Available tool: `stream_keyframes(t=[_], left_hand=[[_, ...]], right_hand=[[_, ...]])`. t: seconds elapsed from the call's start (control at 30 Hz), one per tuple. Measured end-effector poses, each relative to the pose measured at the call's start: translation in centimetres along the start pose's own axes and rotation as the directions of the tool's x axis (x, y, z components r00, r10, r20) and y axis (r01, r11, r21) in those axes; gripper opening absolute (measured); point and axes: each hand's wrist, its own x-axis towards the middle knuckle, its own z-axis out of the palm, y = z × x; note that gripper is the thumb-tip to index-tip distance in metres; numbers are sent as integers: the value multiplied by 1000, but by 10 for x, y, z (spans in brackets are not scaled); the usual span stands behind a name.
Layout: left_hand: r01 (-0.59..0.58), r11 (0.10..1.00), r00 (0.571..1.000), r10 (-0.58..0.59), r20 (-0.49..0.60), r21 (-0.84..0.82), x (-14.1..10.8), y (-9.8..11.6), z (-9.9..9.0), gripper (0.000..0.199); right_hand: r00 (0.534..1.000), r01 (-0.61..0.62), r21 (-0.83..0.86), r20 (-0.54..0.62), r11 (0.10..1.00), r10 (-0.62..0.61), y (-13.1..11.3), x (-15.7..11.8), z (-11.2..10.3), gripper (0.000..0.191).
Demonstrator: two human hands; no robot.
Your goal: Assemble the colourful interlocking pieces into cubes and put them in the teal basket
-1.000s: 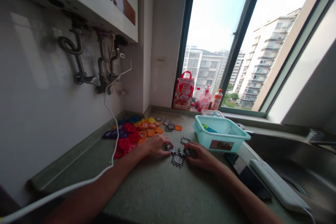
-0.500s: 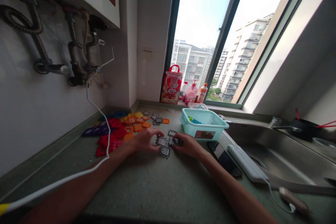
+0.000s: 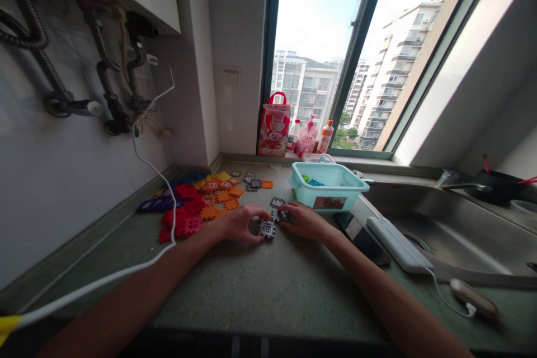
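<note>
My left hand (image 3: 247, 224) is curled on the counter, its thumb and fingers closed on a grey toothed tile (image 3: 267, 229) with a window pattern. To its right, my right hand (image 3: 302, 220) pinches a darker grey tile (image 3: 282, 215) between thumb and fingers. Another grey tile (image 3: 277, 202) lies flat just beyond the two hands. A heap of orange tiles (image 3: 222, 197) and red tiles (image 3: 184, 212) spreads left of my left hand. Behind my right hand stands a light blue basket (image 3: 285, 179) with green and blue pieces inside.
A white cable (image 3: 126, 270) crosses above my left forearm. Right of my right arm lie a black phone (image 3: 361, 239) and a white power strip (image 3: 398, 246), beside a steel sink (image 3: 453, 235). Bottles and a red bag (image 3: 274, 131) stand by the window.
The grey tile that lay in front of both hands is no longer seen apart; a window-patterned tile now sits at my left fingertips. The whole view has shifted slightly.
</note>
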Motion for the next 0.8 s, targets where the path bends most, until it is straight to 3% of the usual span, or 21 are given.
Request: stream_keyframes(t=[0.2,0.27,0.33,0.43,0.6,0.7,0.8], left_hand=[[-39,999,997,37,-73,-17,-2,-13,-20,44],[-14,999,995,19,-103,52,-3,-21,-30,44],[8,992,996,3,-94,122,-5,-29,-36,43],[15,987,999,-10,-33,161,-8,-35,-35,42],[26,985,1000,-26,-7,173,-9,-37,-31,49],[-43,980,995,59,-75,197,-5,-26,-41,57],[-77,979,968,119,-220,188,-1,17,-52,37]], right_hand=[[993,42,-60,-107,997,-48,-21,0,-11,34],[996,44,-56,-75,997,-48,-33,0,-12,23],[996,83,-56,-18,995,-84,-45,1,-9,24],[988,145,-57,65,988,-141,-58,2,-4,30],[985,154,-65,83,986,-149,-62,1,-2,14],[994,105,65,4,992,-105,-60,1,-2,22],[998,45,225,22,973,-52,-59,2,1,26]])
